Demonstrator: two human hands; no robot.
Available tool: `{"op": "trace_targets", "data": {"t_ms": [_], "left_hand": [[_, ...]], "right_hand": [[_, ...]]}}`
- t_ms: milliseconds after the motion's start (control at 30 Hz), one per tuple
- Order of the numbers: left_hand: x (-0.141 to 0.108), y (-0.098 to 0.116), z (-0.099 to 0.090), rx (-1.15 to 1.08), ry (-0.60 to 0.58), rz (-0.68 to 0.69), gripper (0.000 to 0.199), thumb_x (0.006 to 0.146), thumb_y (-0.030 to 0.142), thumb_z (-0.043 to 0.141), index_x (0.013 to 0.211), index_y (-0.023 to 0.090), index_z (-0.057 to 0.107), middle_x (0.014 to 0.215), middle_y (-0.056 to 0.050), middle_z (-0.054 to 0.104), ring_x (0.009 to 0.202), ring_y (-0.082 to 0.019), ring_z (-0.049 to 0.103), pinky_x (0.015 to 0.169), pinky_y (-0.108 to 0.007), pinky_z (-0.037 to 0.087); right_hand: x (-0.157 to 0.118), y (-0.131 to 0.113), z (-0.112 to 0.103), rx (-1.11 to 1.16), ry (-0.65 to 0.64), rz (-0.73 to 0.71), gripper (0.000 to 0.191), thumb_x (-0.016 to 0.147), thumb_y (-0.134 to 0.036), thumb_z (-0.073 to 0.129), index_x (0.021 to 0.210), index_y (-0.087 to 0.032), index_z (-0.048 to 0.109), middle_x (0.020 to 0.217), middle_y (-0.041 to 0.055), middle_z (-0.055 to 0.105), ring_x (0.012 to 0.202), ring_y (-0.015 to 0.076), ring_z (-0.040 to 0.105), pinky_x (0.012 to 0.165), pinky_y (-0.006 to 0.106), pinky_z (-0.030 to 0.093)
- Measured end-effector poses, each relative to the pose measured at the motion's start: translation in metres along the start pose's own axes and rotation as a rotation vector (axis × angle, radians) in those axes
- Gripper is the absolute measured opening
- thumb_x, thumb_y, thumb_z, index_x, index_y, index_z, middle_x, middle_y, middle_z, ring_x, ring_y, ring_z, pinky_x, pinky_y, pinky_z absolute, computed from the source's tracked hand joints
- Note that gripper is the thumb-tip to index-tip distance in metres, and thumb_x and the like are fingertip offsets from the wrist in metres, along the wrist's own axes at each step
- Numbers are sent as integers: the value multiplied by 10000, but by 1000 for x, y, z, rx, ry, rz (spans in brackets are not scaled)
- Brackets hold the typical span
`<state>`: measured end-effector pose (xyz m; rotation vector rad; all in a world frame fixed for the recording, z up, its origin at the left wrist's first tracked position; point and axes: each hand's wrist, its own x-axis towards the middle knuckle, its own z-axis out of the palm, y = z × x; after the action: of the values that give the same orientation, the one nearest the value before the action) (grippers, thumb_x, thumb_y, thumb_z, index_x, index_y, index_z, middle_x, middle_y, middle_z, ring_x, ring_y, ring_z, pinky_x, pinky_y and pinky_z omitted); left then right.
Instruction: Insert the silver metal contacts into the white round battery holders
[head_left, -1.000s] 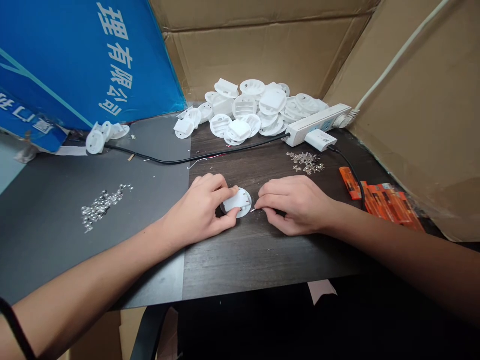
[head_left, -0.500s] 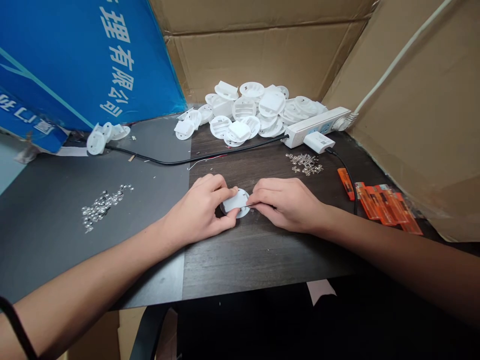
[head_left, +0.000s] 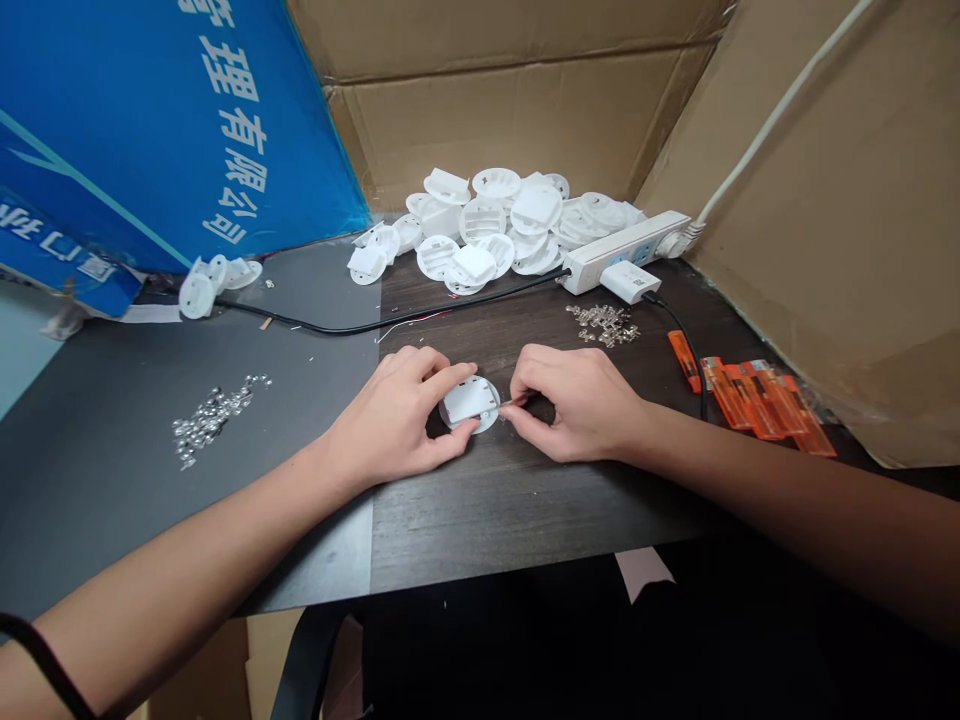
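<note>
A round white plastic part (head_left: 469, 400) with a raised rectangular block lies on the dark tabletop. My left hand (head_left: 405, 415) grips it from the left, thumb at the near edge and fingertips at the far edge. At its right edge my right hand (head_left: 574, 405) pinches a small, thin metal piece (head_left: 504, 407), whose tip reaches the rim of the white part. The metal piece is mostly hidden by the fingers, so its exact kind does not show.
Similar white parts (head_left: 476, 260) are heaped behind, and a few more (head_left: 199, 290) lie at the left. Loose metal bits (head_left: 214, 420) and metal clips (head_left: 604, 325) lie on either side. A power strip (head_left: 626, 250), black cable (head_left: 360, 328) and orange lighters (head_left: 754, 400) surround the area.
My right hand has drawn slightly back from the white part, its fingers lifted and more arched, uncovering more of the block's right side. My left hand keeps its hold.
</note>
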<state>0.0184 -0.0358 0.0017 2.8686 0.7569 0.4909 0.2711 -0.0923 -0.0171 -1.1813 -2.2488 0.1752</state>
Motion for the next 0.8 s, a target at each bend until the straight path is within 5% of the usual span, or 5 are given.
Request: {"op": "trace_targets", "data": {"t_ms": [200,433,667,800], "left_hand": [[0,4,-5,-76,41,249,308,940,254,652,1235,168,675,1246,-118,648,1139,-228,603,1016,-403,516],[3,8,-4,-53,10,274,275,964,186,612,1225,143,686,1227,-101,690,1106,-196,619,1001,-345,555],[4,13,-14,119,-87,330,355,988,159,513,1307,133,667,1284,-123,689,1191,-270,641,997,-443,561],[1,13,-8,82,-28,322,322,996,152,508,1272,121,670,1276,-126,683,1152,-232,645,989,-391,575]], "right_hand": [[0,0,-1,14,-8,-10,194,889,-334,590,861,-150,646,847,25,611,710,116,555,612,277,306],[1,-1,-2,57,48,64,142,887,-274,579,854,-154,647,847,24,617,721,116,561,628,268,346],[1,-1,-1,100,115,158,104,852,-243,597,828,-151,639,845,27,622,715,118,541,653,262,363],[2,-3,0,81,111,172,106,849,-239,585,841,-152,646,865,17,628,722,112,551,649,259,354]]}}
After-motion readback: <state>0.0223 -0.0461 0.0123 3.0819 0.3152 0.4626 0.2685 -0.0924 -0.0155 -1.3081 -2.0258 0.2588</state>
